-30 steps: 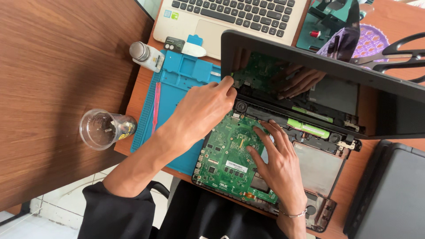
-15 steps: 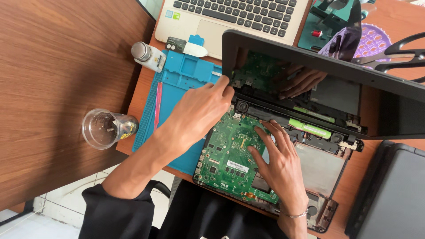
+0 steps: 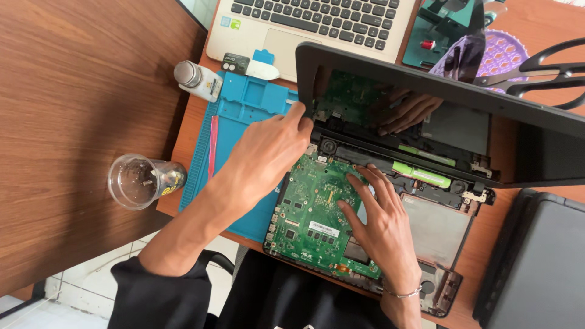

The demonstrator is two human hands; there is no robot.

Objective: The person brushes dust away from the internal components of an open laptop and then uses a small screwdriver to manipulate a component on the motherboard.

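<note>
An opened black laptop base (image 3: 454, 286) lies before me with its green motherboard (image 3: 308, 213) exposed. Its dark screen (image 3: 439, 116) stands tilted up and mirrors the board and my fingers. My left hand (image 3: 271, 149) rests at the board's upper left corner, fingertips against the lower left edge of the screen by the hinge. My right hand (image 3: 378, 222) lies flat on the board's right part, fingers spread and pressing down. Neither hand holds a tool.
A blue work mat (image 3: 237, 122) lies under the laptop's left side. A clear plastic cup (image 3: 141, 181) with small parts and a small white bottle (image 3: 198, 79) stand at left. A silver laptop (image 3: 317, 24), black scissors (image 3: 542, 67) and a dark case (image 3: 539, 268) surround the work.
My view has shifted slightly; both hands stay on the motherboard in nearly the same places.
</note>
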